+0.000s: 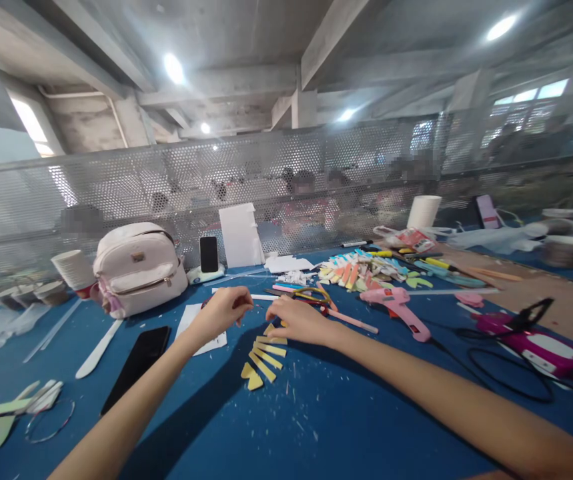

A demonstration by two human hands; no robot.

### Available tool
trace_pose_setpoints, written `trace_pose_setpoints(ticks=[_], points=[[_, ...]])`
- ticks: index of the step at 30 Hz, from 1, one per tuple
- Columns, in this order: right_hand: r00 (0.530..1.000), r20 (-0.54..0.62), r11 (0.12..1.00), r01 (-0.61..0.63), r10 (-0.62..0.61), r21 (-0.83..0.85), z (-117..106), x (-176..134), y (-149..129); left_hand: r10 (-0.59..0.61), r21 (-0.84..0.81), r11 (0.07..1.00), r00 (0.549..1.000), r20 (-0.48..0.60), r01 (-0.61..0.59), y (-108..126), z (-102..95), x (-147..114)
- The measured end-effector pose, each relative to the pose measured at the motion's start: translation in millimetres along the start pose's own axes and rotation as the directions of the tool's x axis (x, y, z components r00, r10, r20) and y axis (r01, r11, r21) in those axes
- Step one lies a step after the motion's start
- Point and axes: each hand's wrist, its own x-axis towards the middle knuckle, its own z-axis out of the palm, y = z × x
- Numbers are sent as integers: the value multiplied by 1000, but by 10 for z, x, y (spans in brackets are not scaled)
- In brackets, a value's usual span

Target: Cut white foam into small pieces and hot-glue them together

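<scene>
Small yellow strips [267, 360] lie fanned out in a curve on the blue tabletop, with a rounded yellow piece [255, 381] at the near end. Over the far end of this fan, my right hand [302, 323] has its fingers bent around a bit of yellow strip, partly hidden by the hand. My left hand [225, 309] hovers just to the left, fingers loosely curled, thumb apart from them, nothing visible in its grasp. A white paper sheet [212, 343] lies under and beside my left wrist. Beyond my hands are yellow-handled scissors [316, 293].
A pink glue gun [399, 308] with a black cord lies to the right, near a magenta device [539, 343]. Colourful paper strips [361, 270] are heaped at the back. On the left are a black phone [139, 363], a white backpack [139, 270] and a white knife-shaped tool [97, 350].
</scene>
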Motion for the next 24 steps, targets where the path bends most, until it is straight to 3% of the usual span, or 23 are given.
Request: trace_pose_setpoints(ticks=[4, 8, 16, 24], points=[[996, 86, 998, 2, 3, -64, 65, -21, 86, 59, 64, 996, 997, -56, -55, 17, -75, -7], [996, 85, 1000, -2, 3, -20, 103, 5, 123, 77, 89, 994, 993, -93, -69, -31, -133, -25], [999, 49, 958, -34, 21, 285, 252, 7, 100, 94, 163, 983, 991, -93, -78, -89, -58, -90], [980, 4, 800, -166, 200, 577, 318, 59, 164, 134, 286, 952, 989, -69, -110, 35, 13, -120]])
